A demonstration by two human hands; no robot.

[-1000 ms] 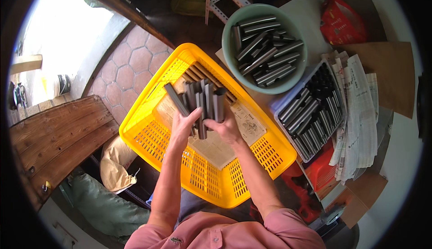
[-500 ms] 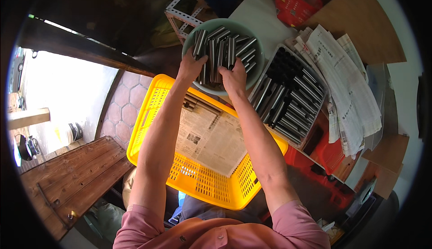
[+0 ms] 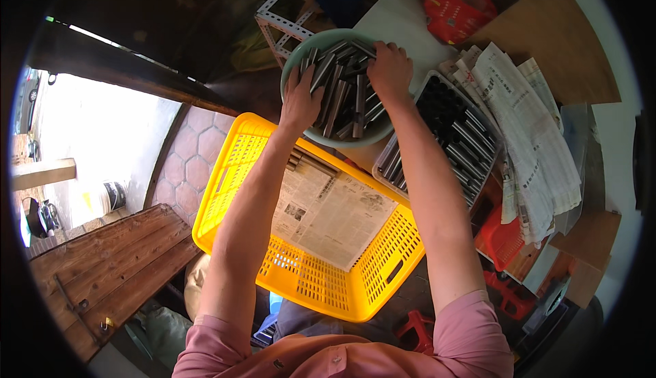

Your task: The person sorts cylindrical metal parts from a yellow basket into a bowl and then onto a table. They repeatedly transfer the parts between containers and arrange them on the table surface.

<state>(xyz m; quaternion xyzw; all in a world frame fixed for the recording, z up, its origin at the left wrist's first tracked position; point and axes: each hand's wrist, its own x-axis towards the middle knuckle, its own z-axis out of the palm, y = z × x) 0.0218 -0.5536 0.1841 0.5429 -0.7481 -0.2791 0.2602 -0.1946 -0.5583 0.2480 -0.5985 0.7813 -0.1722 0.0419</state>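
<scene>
A wooden bench point(image 3: 113, 269) stands at far left beside hexagonal floor tiles point(image 3: 184, 152), a pale sack point(image 3: 196, 284) showing past its right end. To the right, a yellow crate point(image 3: 359, 296) sits tilted in front of a person in a pink shirt point(image 3: 328, 357), both forearms reaching over it. A sheet of newspaper point(image 3: 328, 214) lines the crate, and a few brownish tubes point(image 3: 314, 164) lie along its far edge, just right of the left forearm.

Beyond that edge, the left hand point(image 3: 302, 101) reaches over the near left rim of a green bowl point(image 3: 331, 141), its fingers slightly parted against the metal tubes point(image 3: 339, 94) heaped inside; whether they grip one cannot be told. The tubes point in several directions, a few upright ends rising near the bowl's near rim. At the bowl's right rim, the right hand point(image 3: 391, 71) bends its fingers down over the tubes; their tips are hidden, so their hold cannot be told.

The bowl stands by the left edge of a pale table point(image 3: 400, 19). Right of it, partly behind the right forearm, a clear box point(image 3: 433, 75) holds more tubes in rows. A red bag point(image 3: 458, 9) lies beyond the box, folded newspapers point(image 3: 526, 132) beside its right edge, and brown cardboard point(image 3: 557, 43) at far right.
</scene>
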